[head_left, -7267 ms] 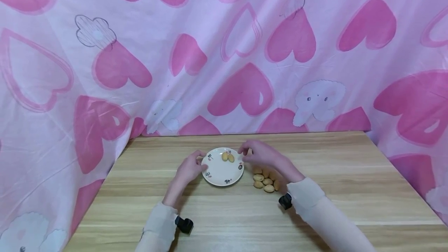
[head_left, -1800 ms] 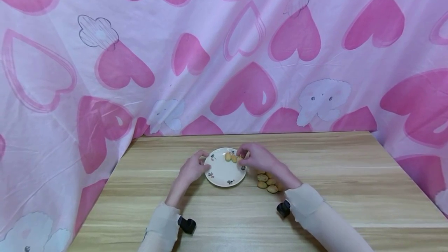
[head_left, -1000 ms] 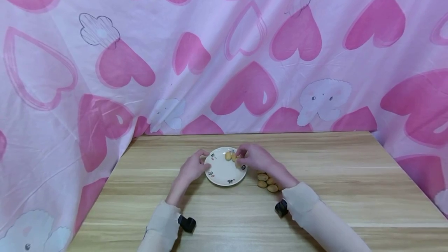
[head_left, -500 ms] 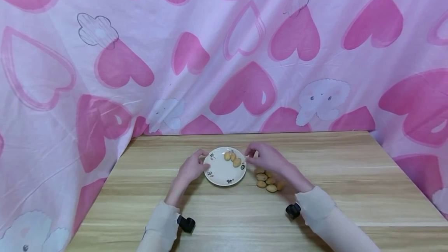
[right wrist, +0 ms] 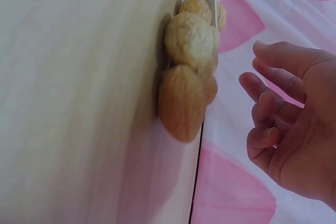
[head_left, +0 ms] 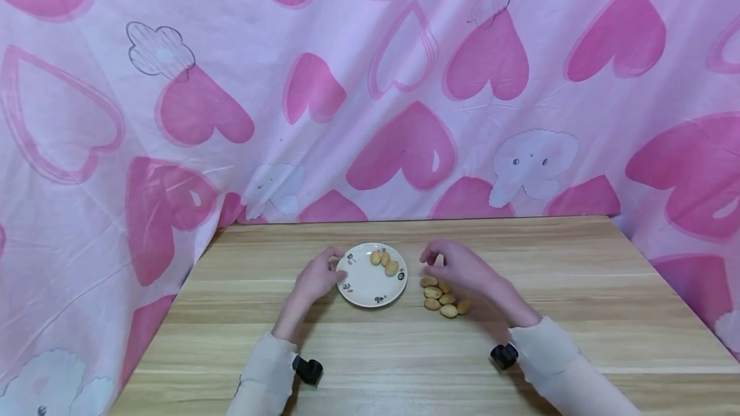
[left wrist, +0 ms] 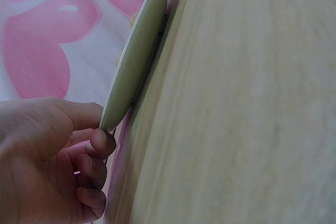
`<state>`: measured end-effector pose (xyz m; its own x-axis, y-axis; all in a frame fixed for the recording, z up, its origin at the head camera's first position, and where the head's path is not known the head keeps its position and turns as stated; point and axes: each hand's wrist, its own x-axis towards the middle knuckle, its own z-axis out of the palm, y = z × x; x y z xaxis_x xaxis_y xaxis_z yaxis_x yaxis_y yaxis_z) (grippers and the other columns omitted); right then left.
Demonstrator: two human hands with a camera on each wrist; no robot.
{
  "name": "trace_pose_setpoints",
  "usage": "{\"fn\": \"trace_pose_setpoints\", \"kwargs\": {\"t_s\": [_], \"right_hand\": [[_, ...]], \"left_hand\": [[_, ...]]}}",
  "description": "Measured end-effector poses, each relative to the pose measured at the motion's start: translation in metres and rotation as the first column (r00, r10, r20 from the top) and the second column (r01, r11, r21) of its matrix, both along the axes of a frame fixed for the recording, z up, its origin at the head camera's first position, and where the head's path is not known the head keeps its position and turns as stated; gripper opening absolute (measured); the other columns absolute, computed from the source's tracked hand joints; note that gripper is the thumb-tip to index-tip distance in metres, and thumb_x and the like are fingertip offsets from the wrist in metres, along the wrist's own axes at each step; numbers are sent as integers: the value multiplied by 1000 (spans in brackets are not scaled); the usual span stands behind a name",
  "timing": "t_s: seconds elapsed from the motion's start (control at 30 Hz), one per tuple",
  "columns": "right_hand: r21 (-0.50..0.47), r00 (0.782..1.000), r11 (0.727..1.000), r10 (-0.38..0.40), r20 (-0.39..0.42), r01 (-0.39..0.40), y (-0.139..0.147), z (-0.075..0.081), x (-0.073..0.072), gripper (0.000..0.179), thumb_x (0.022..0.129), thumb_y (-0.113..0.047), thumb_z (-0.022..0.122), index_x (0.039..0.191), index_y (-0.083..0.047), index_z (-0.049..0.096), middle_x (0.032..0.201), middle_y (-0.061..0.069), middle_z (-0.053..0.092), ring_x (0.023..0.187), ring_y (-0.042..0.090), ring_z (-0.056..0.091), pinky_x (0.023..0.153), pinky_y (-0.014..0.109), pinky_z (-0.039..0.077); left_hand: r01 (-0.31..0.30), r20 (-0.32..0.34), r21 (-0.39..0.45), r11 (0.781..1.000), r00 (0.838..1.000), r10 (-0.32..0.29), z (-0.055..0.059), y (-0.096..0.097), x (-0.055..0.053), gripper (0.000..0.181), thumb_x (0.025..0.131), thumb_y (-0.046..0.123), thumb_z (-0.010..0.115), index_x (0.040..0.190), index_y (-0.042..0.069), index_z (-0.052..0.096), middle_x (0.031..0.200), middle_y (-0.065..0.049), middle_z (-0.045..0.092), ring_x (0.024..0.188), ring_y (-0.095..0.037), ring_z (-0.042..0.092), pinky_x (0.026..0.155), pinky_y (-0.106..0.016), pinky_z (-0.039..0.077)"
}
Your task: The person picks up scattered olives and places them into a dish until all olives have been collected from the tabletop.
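In the head view, a white round plate [head_left: 365, 284] with small printed figures lies on the table, three tan nuts in their shells [head_left: 391, 268] near its far right side. My left hand [head_left: 315, 278] holds the plate's left rim; the left wrist view shows thumb and forefinger pinching the plate edge [left wrist: 134, 61]. To the right of the plate lies a cluster of several more shelled nuts [head_left: 448, 311]. Above its far end hovers my right hand [head_left: 462, 268], fingers loosely bent with nothing between them. The right wrist view has this hand [right wrist: 304, 119] apart from the brown nuts [right wrist: 182, 103].
The wooden table [head_left: 376, 358] extends around the plate and the nuts. Behind it and along its sides hangs a pink cloth [head_left: 399, 146] printed with hearts. A small black camera is strapped at each wrist.
A third nut has come onto the plate from my right hand, which let go of it. That hand then drew back rightward over the cluster. My left hand keeps its hold on the rim.
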<state>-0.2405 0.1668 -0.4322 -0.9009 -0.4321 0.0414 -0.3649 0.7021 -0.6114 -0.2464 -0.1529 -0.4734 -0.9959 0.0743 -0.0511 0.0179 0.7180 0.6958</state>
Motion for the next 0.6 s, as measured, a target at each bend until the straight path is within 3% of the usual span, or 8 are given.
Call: {"fn": "trace_pose_setpoints", "kwargs": {"t_s": [0.13,0.47,0.6], "right_hand": [[-4,1000,1000,11,-14,-11,9,-2,3,18,91,-19,70,106,-10,71,91,-5,67,76,12,57,74,30,48],[21,999,999,-44,32,43,28,-5,11,15,91,-20,70,105,-13,71,93,-6,66,77,13,57,73,31,48],[22,999,999,-24,34,23,33,-6,11,16,91,-20,70,105,-12,71,95,-5,66,73,14,55,70,29,47]], "left_hand": [[-1,0,-9,1000,1000,1,0,0,0,45,86,19,73,128,14,61,84,-3,67,73,-17,58,67,-32,43],[-2,6,3,1000,1000,2,1,1,2,45,86,19,73,129,14,61,82,-3,66,73,-17,57,67,-32,42],[-1,8,2,1000,1000,1,2,2,1,45,86,18,73,129,14,60,81,-3,65,72,-17,56,66,-31,42]]}}
